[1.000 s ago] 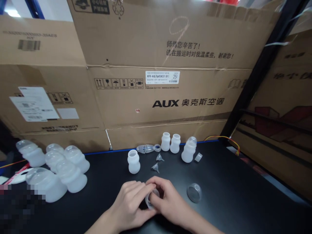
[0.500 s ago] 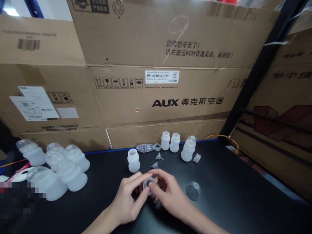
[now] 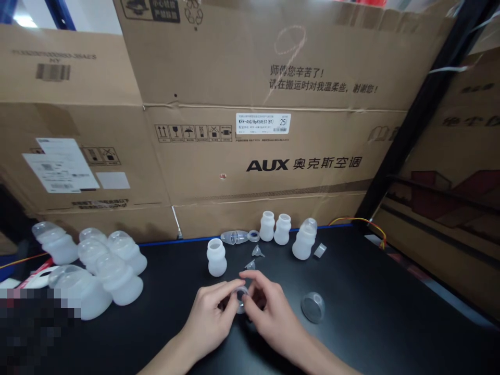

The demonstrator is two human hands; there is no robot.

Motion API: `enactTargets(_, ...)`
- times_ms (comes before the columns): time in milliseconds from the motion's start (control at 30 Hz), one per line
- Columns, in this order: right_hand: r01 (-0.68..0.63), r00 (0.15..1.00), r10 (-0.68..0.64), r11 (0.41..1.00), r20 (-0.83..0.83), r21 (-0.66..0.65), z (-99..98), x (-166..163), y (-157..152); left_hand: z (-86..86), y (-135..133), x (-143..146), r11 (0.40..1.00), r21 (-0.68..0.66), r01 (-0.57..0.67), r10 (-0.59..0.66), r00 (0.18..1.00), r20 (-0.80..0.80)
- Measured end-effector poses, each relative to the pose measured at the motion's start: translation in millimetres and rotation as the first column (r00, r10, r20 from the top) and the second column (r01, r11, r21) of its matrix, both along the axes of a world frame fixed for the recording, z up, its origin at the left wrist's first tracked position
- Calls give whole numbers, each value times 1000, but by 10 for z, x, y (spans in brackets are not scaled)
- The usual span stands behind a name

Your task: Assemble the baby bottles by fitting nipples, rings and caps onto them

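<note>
Between the fingertips of my left hand (image 3: pixel 213 312) and my right hand (image 3: pixel 269 307) is a small clear bottle collar ring (image 3: pixel 241 306). Both hands pinch it from opposite sides, and fingers hide part of it. Just beyond the hands lie two clear bottle nipples, one nearer (image 3: pixel 250 264) and one farther (image 3: pixel 257 251). An uncapped white baby bottle (image 3: pixel 216 259) stands to their left. Right of my right hand rests a clear dome cap (image 3: pixel 313 307). At the back, another collar ring (image 3: pixel 253 236) lies beside a clear plastic piece (image 3: pixel 234 237).
Two open white bottles (image 3: pixel 267 226) stand by the cardboard wall (image 3: pixel 304 182). Right of them are a capped bottle (image 3: pixel 304 242) and a small clear piece (image 3: pixel 320 250). Several capped bottles (image 3: pixel 127 286) cluster at left on the black table (image 3: pixel 167 291). A yellow-red wire (image 3: pixel 363 221) runs at right.
The collar ring has tilted between my fingers, its opening turned more away from view. Both hands remain closed around it. The whole view has shifted slightly.
</note>
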State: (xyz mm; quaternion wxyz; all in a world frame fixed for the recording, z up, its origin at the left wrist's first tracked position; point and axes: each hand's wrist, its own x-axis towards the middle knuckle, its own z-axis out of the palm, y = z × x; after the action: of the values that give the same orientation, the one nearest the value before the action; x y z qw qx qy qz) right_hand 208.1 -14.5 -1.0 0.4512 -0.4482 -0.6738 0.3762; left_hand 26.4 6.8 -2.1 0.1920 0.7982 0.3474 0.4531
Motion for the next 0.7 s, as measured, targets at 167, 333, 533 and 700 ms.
enactTargets(167, 63, 996, -68, 993, 52, 97, -6, -16, 5, 3, -39, 74, 998, -18, -53, 54, 997, 55)
enactTargets(333, 41, 999, -38, 994, -25, 100, -22, 12, 40, 30, -29, 68, 998, -52, -47, 51, 995, 86)
enactTargets(533, 25, 999, -20, 992, -39, 127, 21, 51, 24, 15, -37, 39, 993, -108, -40, 48, 996, 78)
enactTargets(700, 63, 998, -55, 970, -40, 234, 25, 56, 20, 26, -42, 27, 989, -144, -34, 50, 993, 104)
